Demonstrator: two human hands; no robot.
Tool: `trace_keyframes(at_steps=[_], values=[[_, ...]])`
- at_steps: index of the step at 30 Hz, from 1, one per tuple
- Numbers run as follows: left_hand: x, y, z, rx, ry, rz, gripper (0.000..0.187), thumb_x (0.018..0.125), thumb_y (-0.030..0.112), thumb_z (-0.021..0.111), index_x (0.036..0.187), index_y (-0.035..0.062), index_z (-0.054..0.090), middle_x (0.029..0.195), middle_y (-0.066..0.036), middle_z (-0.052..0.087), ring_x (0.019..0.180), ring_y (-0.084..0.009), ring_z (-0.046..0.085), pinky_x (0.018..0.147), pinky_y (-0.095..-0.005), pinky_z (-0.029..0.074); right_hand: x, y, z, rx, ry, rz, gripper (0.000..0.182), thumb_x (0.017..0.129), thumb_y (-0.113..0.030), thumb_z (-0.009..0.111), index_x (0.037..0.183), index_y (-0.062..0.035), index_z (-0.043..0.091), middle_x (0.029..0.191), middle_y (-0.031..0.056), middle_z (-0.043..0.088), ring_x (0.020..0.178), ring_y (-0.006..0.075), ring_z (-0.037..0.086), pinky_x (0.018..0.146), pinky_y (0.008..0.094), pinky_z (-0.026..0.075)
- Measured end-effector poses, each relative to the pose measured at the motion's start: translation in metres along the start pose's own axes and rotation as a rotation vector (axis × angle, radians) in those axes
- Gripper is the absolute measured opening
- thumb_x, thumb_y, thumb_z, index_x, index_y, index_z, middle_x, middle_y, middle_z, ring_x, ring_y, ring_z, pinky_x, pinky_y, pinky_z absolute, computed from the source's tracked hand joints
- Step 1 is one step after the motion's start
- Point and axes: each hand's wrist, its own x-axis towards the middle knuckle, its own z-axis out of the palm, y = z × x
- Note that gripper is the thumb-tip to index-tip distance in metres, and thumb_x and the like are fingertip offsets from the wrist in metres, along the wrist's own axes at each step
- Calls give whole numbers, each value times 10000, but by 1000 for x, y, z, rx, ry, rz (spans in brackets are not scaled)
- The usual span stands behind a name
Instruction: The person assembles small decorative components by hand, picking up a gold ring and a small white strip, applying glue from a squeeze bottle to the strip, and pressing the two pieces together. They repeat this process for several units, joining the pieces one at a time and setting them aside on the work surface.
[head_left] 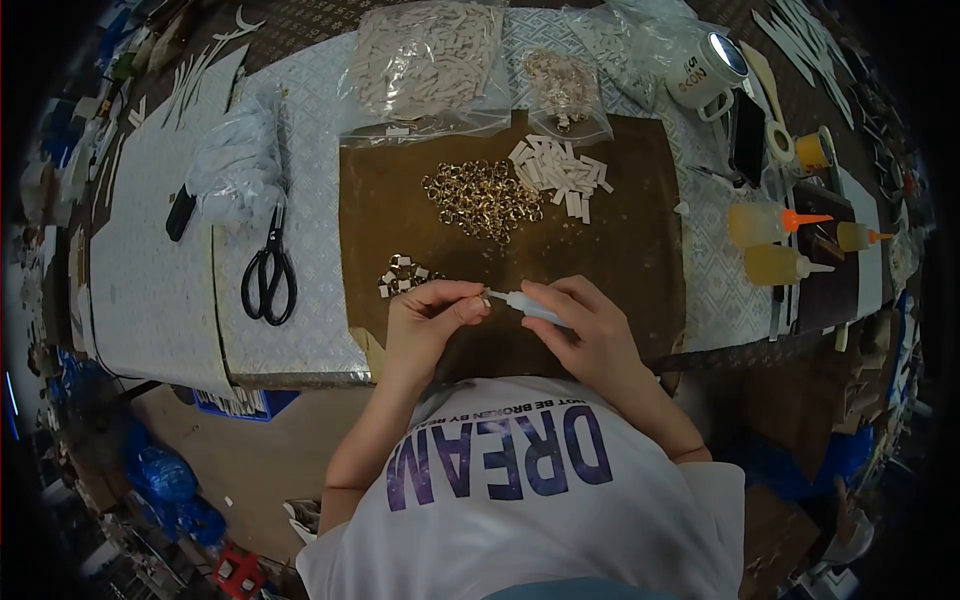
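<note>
My right hand (590,325) grips a small squeeze bottle (534,308) with a narrow white nozzle, which points left. Opposite it, my left hand (438,318) pinches a tiny piece (486,298) between thumb and fingertips; the nozzle tip is at or very near it, and its shape is mostly hidden. By the left fingers lies a small group of gold rings with white pieces (400,275). Farther up the brown mat (385,190) sit a heap of gold metal rings (480,198) and a pile of white strips (560,170).
Black-handled scissors (268,278) lie to the left, near a crumpled clear bag (240,155). At the back are bags of white pieces (425,60). On the right stand a mug (700,80), a phone (747,138) and yellowish bottles (775,264), one with an orange tip.
</note>
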Motion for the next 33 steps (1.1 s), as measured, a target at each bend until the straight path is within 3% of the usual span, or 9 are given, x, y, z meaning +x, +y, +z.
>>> trace_keyframes(at_steps=[6, 12, 15, 21, 24, 27, 33], values=[[1, 0, -4, -157, 14, -115, 182, 820, 22, 650, 999, -9, 644, 878, -87, 666, 787, -150, 651, 707, -236, 534, 0, 14, 7, 153, 29, 79, 364, 753, -56, 710, 1106, -74, 621, 919, 59, 596, 721, 138, 588, 589, 252, 484], [3, -4, -9, -380, 25, -265, 209, 826, 48, 654, 1030, 9, 628, 919, -84, 661, 819, -159, 653, 731, -232, 538, -8, 34, 1, 870, 47, 444, 324, 844, -48, 631, 1161, -14, 569, 977, 19, 593, 798, 71, 542, 688, 193, 446], [5, -3, -9, -381, 12, -276, 202, 824, 50, 658, 1021, 12, 629, 912, -76, 660, 819, -155, 651, 731, -230, 535, -11, 39, -1, 904, 62, 443, 325, 858, -44, 616, 1172, 11, 553, 1022, 29, 585, 851, 86, 545, 737, 201, 445], [5, -2, -5, -313, -1, -243, 184, 819, 51, 666, 996, 14, 632, 892, -69, 659, 801, -143, 646, 722, -230, 527, -10, 38, 5, 779, 166, 372, 345, 856, -95, 632, 1175, 8, 548, 1005, 44, 590, 814, 73, 552, 727, 201, 457], [5, -4, -5, -289, -7, -220, 178, 816, 47, 667, 987, 13, 634, 879, -69, 660, 793, -139, 644, 718, -231, 525, -12, 44, 3, 795, 187, 408, 336, 853, -39, 624, 1176, 11, 546, 1083, 39, 562, 960, 85, 525, 823, 205, 426], [5, -5, -5, -275, -9, -212, 174, 814, 43, 667, 983, 14, 635, 868, -69, 661, 787, -136, 644, 714, -232, 523, -11, 48, 3, 784, 240, 418, 326, 863, -42, 611, 1176, 9, 540, 1080, 45, 565, 950, 87, 529, 821, 211, 431], [5, -5, -4, -229, -3, -210, 165, 814, 47, 670, 973, 20, 638, 862, -65, 661, 773, -126, 642, 699, -224, 517, -14, 58, 2, 832, 253, 393, 401, 930, -116, 518, 1299, -26, 390, 1084, 82, 555, 927, 107, 543, 822, 244, 449]])
